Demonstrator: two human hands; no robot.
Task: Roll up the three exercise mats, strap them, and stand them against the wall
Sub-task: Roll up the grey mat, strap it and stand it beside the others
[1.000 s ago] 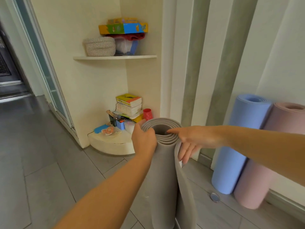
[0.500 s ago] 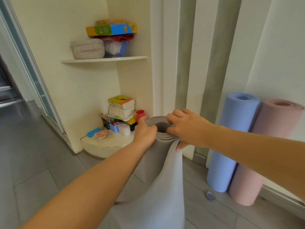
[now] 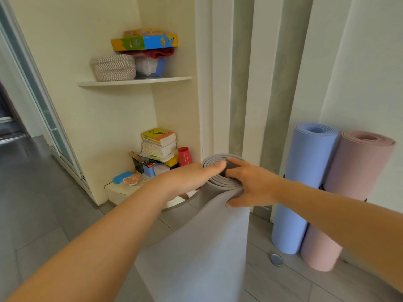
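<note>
Shelf [image 3: 135,81] at 11 o'clock carries a basket [image 3: 113,67] with stacked boxes [image 3: 144,42] at its 3 o'clock. Lower down, a ledge [image 3: 117,190] holds books [image 3: 159,144] and a red cup [image 3: 185,156].

At 6 o'clock the grey mat [image 3: 196,247] stands on end. Its top is coiled, and its loose outer layer fans wide toward the camera. Its foot is out of view.

The left hand [image 3: 189,177] is on the 9 o'clock side of the mat's top. The thumb lies across the rim. Its fingers run down the outside, mostly hidden, and with the thumb they are clamped on the coils.

The right hand [image 3: 253,186] takes the rim at 3 o'clock. Its fingers [image 3: 237,162] hook into the hollow core and the thumb presses the outer layer, so they are clamped on the coils too.

At 3 o'clock, apart from the grey mat, the blue mat [image 3: 303,188] stands rolled and tilted against the wall [image 3: 370,83]. The pink mat [image 3: 349,192] touches it at its own 3 o'clock and leans the same way. A dark band shows at the edge of each.

A small round disc [image 3: 276,259] lies on the floor [image 3: 43,214] just beside the blue mat's foot, at its 7 o'clock.
</note>
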